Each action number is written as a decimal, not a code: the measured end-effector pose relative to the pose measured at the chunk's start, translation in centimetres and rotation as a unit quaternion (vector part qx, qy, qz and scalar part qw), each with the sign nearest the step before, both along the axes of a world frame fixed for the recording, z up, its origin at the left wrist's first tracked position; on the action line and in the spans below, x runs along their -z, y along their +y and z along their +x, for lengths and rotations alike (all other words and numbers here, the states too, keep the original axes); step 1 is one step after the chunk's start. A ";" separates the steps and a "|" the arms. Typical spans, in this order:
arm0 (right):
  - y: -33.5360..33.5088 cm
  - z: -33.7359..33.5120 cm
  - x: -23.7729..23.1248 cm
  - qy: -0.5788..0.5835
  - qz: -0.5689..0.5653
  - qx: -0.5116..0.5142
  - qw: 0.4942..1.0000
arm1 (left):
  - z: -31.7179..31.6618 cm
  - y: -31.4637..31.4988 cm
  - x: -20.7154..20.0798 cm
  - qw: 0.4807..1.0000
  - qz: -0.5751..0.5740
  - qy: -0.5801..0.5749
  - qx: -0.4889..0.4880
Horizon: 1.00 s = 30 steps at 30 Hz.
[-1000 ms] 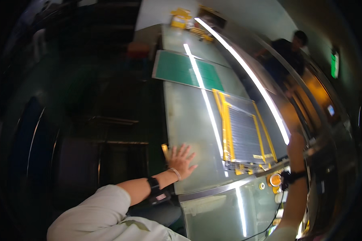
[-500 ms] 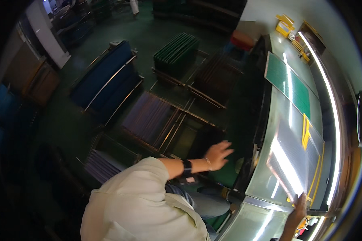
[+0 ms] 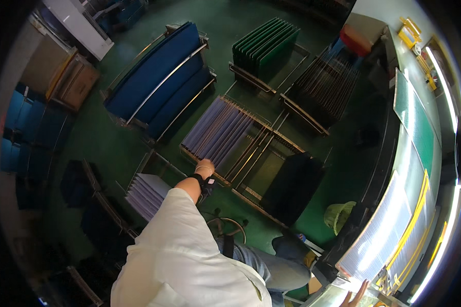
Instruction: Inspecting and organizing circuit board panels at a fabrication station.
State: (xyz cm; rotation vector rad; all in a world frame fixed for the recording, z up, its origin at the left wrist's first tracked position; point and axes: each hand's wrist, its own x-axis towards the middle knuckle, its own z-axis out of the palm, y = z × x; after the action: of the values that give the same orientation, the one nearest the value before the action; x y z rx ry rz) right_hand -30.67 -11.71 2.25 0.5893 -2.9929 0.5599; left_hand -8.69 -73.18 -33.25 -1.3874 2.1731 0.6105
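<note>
My left hand (image 3: 205,167) reaches to the near end of a rack of lavender panels (image 3: 216,129). It is at the panel ends, but its fingers are hidden, so I cannot tell whether it grips one. My right hand (image 3: 357,295) is at the lower edge of the picture, only partly in view, with its fingers apart. Just above it, a clear ribbed panel (image 3: 376,230) lies on the glossy worktable (image 3: 338,280) under a bright tube light. Yellow strips (image 3: 411,221) run along its right side, and a green panel (image 3: 416,118) lies farther up the table.
Around the lavender rack stand a blue-panel rack (image 3: 161,82), a green-panel rack (image 3: 266,47), a brown-edged panel rack (image 3: 325,84) and a black-panel rack (image 3: 294,184). Pale panels (image 3: 147,194) stand at near left. A green basket (image 3: 339,216) and a wheeled stool base (image 3: 228,225) are nearby.
The view has swung left. My left hand has moved from open air to the lavender rack. The clear panel, earlier tilted in my right hand, now lies on the table, and that hand's fingers are apart.
</note>
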 end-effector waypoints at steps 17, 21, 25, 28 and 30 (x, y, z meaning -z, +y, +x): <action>-8.6 4.9 4.7 0.029 0.199 0.051 0.978 | -12.2 -1.2 4.9 0.998 -0.004 -0.049 -0.026; -9.6 5.1 4.3 0.027 0.192 0.078 0.978 | -13.2 -1.8 4.9 0.990 -0.036 -0.130 0.050; -11.1 4.7 3.4 0.011 0.235 0.083 0.968 | -13.2 -2.4 4.1 0.984 -0.074 -0.103 0.123; -10.7 4.7 3.7 0.020 0.223 0.077 0.972 | -13.1 -4.3 -0.1 0.976 -0.062 -0.104 0.181; -9.7 4.5 4.6 0.041 0.187 0.067 0.979 | -11.4 -5.2 -4.4 0.978 -0.135 -0.022 0.156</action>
State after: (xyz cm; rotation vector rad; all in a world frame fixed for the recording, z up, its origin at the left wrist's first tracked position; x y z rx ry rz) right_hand -26.15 -21.45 -2.34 0.4076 -3.0420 -0.0393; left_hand -20.09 -78.42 -28.84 -1.1327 2.4375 0.1718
